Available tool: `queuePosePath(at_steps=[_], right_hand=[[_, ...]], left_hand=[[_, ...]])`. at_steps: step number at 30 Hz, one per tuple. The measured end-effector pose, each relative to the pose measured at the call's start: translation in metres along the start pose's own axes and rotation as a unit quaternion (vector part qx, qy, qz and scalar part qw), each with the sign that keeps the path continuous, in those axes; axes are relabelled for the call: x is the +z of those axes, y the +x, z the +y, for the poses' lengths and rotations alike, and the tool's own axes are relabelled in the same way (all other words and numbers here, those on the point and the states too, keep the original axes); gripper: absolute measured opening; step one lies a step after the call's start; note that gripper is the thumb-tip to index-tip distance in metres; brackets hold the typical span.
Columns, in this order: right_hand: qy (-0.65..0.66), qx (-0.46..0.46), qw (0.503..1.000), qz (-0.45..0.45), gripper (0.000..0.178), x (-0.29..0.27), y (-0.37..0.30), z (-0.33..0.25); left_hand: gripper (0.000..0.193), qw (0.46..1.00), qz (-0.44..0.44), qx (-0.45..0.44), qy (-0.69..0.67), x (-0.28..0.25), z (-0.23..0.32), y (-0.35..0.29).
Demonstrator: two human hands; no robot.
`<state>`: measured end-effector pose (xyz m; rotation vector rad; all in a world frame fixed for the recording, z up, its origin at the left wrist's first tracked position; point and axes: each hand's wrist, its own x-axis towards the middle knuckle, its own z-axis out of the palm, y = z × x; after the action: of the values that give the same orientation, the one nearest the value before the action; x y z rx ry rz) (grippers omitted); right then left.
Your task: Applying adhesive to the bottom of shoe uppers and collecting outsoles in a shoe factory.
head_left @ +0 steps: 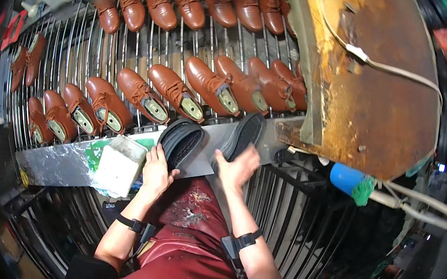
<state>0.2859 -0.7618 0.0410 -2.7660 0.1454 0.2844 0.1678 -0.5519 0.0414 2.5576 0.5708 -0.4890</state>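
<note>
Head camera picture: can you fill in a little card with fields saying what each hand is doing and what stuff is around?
Left hand: grips a black shoe sole, tread side showing
Right hand: touches a second black sole
Ledge: both soles rest on a shiny metal shelf
Beside left hand: white tub on the shelf
Behind: rows of brown leather shoes on a wire rack
Right side: rusty metal panel, blue cap
Clothing: dark red apron, black wristbands
</note>
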Motion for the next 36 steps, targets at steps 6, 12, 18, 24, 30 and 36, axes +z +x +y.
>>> queuePosePath(at_steps=[6, 12, 18, 24, 30, 36], right_hand=[[0.026, 0.208, 0.965, -0.158, 0.126, -0.001, 0.029, 0.047], [0.188, -0.039, 0.978, -0.076, 0.107, -0.107, 0.03, 0.068], [-0.051, -0.055, 0.994, 0.078, 0.088, -0.086, 0.244, 0.035], [0.039, 0.194, 0.973, -0.119, 0.072, -0.073, 0.343, 0.036], [0.124, 0.112, 0.985, 0.053, 0.077, -0.104, 0.329, 0.044], [0.119, -0.186, 0.975, -0.009, 0.064, -0.107, 0.231, -0.035]], left_hand=[[0.041, 0.992, 0.099, 0.047, -0.061, 0.026, -0.017, -0.004], [0.026, 0.962, 0.161, 0.056, -0.215, -0.064, 0.056, 0.007], [0.044, 0.853, 0.124, -0.003, -0.507, -0.011, 0.243, 0.226], [0.04, 0.81, 0.061, -0.2, -0.548, 0.061, 0.312, 0.325], [0.05, 0.761, -0.007, -0.231, -0.606, 0.056, 0.366, 0.327], [0.055, 0.709, -0.013, -0.226, -0.668, 0.09, 0.319, 0.35]])
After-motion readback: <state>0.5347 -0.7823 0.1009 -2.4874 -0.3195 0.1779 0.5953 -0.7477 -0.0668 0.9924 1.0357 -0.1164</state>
